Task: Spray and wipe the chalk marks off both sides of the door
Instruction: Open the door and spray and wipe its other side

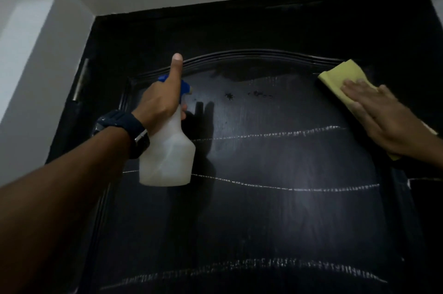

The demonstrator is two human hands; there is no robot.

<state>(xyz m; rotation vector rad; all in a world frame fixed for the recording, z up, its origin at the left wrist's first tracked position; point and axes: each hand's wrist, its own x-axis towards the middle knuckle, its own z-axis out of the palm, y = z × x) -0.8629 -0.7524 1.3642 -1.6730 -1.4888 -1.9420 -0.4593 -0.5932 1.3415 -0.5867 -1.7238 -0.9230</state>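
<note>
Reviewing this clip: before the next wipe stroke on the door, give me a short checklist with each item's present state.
1. Left hand holds the spray bottle by its neck: ok.
2. Right hand presses the yellow cloth flat against the door: ok.
3. Panel top wetted: ok, droplets and a wet patch show.
4. Chalk marks gone: not ok, several lines remain below.
5. Liquid left in bottle: cannot tell.
6. Other side of door cleaned: cannot tell.
</note>
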